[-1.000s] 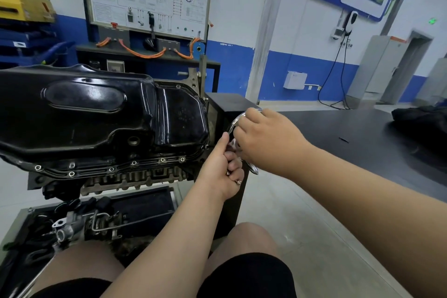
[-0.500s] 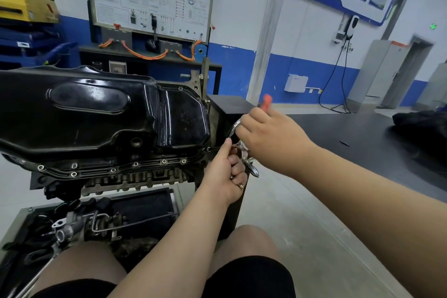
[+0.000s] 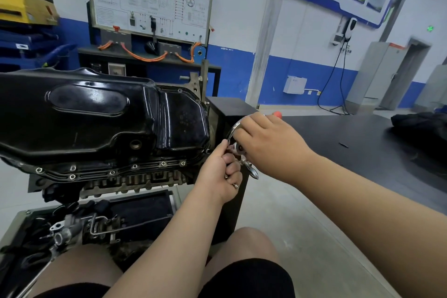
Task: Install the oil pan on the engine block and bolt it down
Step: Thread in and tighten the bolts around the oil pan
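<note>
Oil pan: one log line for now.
oil pan on engine block | bolts along front edge | left grip on wrench | right grip on its handle

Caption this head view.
Left hand and right hand grip a chrome metal wrench beside the glossy black oil pan.

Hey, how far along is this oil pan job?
Done: the black oil pan sits on the engine block, with what look like bolts along its near flange. In hand: the left hand and right hand both grip a chrome speed wrench at the pan's right end. Left: tightening there; the far flange is hidden.
</note>
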`<action>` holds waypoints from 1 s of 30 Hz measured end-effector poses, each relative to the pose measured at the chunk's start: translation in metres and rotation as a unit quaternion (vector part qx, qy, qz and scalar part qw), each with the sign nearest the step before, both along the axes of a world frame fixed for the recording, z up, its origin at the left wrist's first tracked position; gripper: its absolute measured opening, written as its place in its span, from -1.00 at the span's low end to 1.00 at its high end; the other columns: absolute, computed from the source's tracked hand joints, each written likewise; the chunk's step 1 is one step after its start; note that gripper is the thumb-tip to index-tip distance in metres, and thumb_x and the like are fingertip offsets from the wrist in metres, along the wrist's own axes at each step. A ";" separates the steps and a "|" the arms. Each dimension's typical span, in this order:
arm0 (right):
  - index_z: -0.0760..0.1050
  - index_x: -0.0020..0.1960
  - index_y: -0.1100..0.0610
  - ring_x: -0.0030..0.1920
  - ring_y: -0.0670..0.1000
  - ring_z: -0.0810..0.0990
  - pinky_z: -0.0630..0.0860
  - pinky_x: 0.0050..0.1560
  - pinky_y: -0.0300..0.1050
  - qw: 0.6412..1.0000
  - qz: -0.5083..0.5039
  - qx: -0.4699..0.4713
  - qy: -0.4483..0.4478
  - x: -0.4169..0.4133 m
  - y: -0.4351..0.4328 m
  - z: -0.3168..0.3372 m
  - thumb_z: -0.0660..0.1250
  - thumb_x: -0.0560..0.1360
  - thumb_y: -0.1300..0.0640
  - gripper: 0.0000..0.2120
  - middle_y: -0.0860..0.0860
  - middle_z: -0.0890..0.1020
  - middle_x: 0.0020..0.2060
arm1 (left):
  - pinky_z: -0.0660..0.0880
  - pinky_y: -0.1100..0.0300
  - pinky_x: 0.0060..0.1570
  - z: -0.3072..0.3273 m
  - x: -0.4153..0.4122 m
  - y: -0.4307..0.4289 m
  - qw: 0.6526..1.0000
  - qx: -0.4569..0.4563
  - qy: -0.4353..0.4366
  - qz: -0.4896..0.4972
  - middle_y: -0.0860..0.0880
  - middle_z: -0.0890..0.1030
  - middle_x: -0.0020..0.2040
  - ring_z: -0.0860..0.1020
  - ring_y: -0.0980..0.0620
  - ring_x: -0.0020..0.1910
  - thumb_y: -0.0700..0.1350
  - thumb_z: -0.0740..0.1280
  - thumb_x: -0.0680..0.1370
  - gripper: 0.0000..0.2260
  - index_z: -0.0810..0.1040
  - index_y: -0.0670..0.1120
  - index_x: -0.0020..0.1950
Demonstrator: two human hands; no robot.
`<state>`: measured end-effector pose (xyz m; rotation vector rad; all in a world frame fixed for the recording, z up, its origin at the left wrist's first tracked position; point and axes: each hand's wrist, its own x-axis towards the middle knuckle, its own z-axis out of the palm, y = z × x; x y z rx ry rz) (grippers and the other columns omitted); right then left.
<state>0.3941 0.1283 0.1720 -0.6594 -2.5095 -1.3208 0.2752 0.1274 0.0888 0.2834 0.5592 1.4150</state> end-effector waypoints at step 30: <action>0.47 -0.26 0.05 -0.38 -0.01 0.51 0.43 -0.41 -0.15 0.873 -0.178 -0.341 0.301 -0.036 -0.014 -0.002 0.29 0.42 -0.19 -0.69 -0.03 0.51 -0.41 | 0.09 0.42 -0.70 -0.056 0.011 -0.029 0.969 -0.158 -0.189 0.030 -0.01 0.39 -0.41 0.30 0.10 -0.66 -0.13 0.02 0.56 -0.72 0.46 -0.18 -0.20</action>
